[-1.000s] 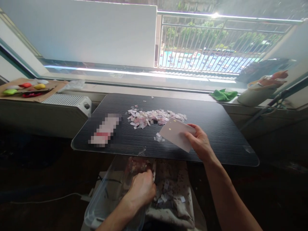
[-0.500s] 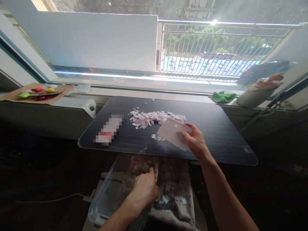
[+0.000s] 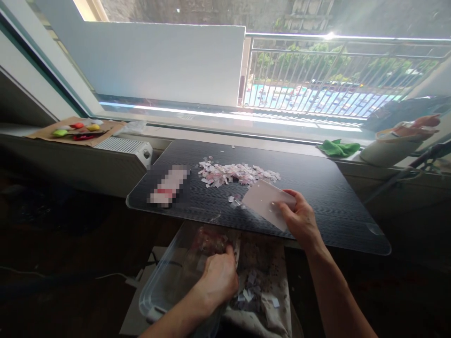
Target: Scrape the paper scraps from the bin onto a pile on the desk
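My right hand (image 3: 305, 218) grips a thin, pale, flat card (image 3: 268, 203) by its right edge, tilted just above the dark table (image 3: 327, 192). Beyond the card lies a heap of small white and pinkish paper-like squares (image 3: 232, 173); a few loose ones (image 3: 237, 202) sit nearer, left of the card. Below the table's front edge, my left hand (image 3: 220, 277) is closed over the right rim of a clear plastic box (image 3: 158, 277), its fingertips mostly hidden. Inside the box, a reddish clear bundle (image 3: 210, 240) shows dimly.
A blurred-out strip (image 3: 169, 186) lies on the table's left. More squares (image 3: 250, 293) rest on pale cloth (image 3: 282, 317) below the table. A radiator (image 3: 127, 145) stands at left; a green cloth (image 3: 338, 148) and a pot (image 3: 391, 146) occupy the sill at right.
The whole view has swung, so everything appears further right. Both hands keep their holds, with the card and the box nearly unmoved relative to the table.
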Motion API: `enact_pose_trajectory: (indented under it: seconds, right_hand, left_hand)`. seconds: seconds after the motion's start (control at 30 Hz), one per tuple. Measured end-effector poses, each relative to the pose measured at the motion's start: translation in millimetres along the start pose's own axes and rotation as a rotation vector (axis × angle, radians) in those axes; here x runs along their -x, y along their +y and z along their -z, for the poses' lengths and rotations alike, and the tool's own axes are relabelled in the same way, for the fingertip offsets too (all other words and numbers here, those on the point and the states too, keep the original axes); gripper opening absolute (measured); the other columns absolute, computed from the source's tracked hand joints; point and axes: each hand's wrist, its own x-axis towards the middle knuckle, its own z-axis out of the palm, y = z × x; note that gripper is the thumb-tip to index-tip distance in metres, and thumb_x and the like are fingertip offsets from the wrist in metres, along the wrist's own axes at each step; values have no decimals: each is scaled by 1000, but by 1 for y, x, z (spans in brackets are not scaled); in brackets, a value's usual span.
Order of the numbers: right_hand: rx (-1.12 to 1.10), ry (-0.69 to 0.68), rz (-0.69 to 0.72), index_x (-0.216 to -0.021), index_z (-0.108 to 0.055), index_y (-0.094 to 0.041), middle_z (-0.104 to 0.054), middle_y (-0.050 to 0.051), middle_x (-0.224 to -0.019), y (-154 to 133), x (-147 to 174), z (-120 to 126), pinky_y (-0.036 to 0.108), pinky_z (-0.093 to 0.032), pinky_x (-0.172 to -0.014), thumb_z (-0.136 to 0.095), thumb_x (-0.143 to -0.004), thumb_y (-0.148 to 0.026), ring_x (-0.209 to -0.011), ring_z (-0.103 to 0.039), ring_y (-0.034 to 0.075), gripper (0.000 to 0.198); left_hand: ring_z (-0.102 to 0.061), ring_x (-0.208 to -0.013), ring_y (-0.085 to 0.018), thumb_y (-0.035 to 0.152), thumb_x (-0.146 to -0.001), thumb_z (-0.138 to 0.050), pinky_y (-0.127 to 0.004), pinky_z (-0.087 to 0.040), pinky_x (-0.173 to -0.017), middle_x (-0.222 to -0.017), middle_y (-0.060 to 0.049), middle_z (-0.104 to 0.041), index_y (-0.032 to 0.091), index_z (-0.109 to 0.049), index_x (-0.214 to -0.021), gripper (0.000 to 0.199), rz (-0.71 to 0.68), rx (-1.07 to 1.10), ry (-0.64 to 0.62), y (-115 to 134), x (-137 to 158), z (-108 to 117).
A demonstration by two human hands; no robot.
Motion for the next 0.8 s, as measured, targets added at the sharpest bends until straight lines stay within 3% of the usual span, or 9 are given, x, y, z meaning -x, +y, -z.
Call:
enact_pose_trajectory:
  seconds: [0.2,0.4,0.57,0.73,0.8]
  right_hand:
    - [-47,-158,-1,-103,-51,-19,-55,-1,-68,-5,2,-2,23,-42,-48,-51,-67,-34,-53,-49,12,39]
    - [22,-18,-2,-103,-51,-19,-57,1,-74,0,3,5,25,-43,-53,-51,-67,-34,-59,-51,13,38]
    - [-69,-177,-21,-104,-50,-20,-57,-1,-71,2,7,-3,24,-43,-51,-51,-68,-34,-56,-51,12,38]
    - [-117,-92,-40,-104,-50,-19,-58,1,-74,5,1,-8,24,-44,-51,-53,-66,-35,-58,-52,13,42]
    - [-126,-134,-57,-103,-50,-19,-58,1,-75,5,2,-10,24,-44,-51,-53,-66,-35,-58,-53,13,41]
  left_hand:
    - [-60,-83,-26,17,-66,-39,-34,-45,-71,-84,-16,-64,1,-31,-122,59,21,-18,-40,0,-1,4]
    - [-61,-82,-25,17,-67,-40,-32,-45,-71,-83,-15,-64,5,-41,-113,48,29,1,-15,-1,-1,5]
    - [-60,-83,-27,16,-65,-40,-35,-45,-70,-82,-17,-64,2,-35,-119,56,29,-6,-24,-2,-3,3]
    - [-61,-81,-28,16,-66,-39,-36,-45,-69,-80,-16,-64,4,-38,-116,51,10,9,-6,-2,-2,3]
    - [-60,-82,-28,16,-67,-38,-36,-44,-70,-80,-16,-64,5,-39,-116,50,7,9,0,-2,-2,3]
